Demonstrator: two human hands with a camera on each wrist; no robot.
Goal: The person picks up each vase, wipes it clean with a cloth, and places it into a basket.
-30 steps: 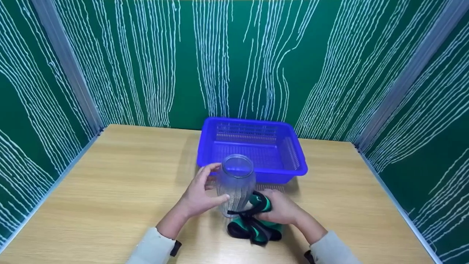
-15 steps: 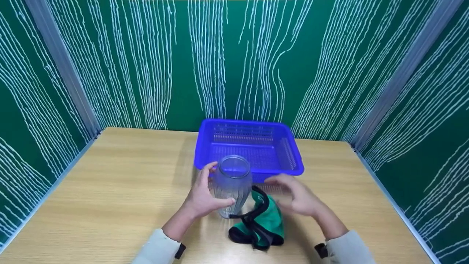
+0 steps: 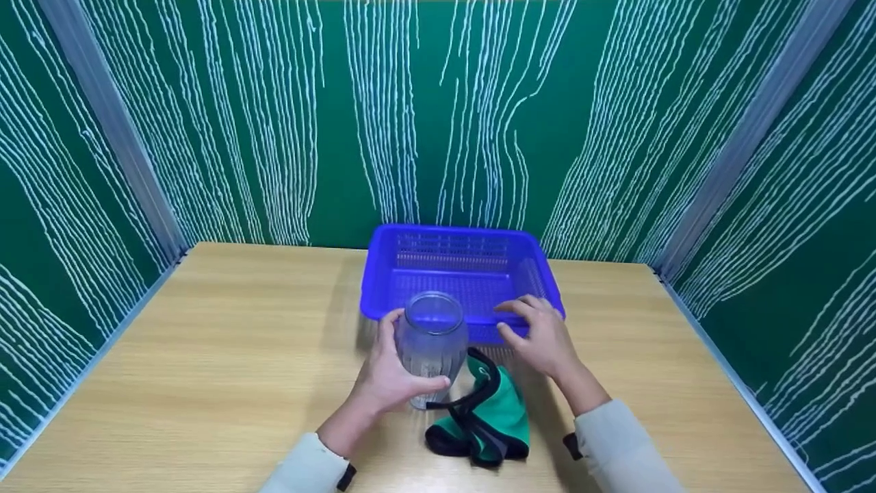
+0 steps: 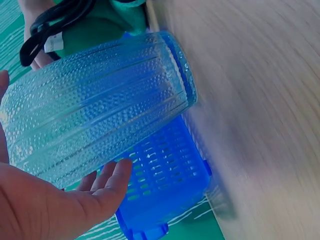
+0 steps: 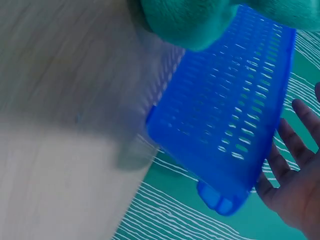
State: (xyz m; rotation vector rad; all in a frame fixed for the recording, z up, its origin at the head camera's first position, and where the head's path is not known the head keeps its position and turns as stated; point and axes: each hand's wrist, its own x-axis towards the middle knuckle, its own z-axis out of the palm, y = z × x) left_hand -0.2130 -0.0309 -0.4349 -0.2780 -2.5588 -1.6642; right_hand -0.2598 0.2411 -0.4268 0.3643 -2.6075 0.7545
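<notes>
In the head view, my left hand [image 3: 391,373] holds a clear glass vase [image 3: 434,342], its thumb across the front and its fingers around the left side. Fine ribs and a pebbled texture cover the vase in the left wrist view, where the hand's fingers [image 4: 117,180] lie along its side. Right of the vase base lies a crumpled green cloth [image 3: 508,411] with black edging. A small white tag [image 4: 53,42] shows on it. My right hand [image 3: 544,339] hovers at the front right rim of a blue basket, fingers loosely bent, holding nothing.
Behind the vase, the blue perforated plastic basket [image 3: 373,274] stands at the back of the wooden table [image 3: 226,356]. Green panels [image 3: 342,171] with white wavy lines rise along the table's back and sides.
My right hand has let go of the green cloth and moved up and away to the basket's front rim. The left hand stays at the vase, its thumb shifting slightly across the front.
</notes>
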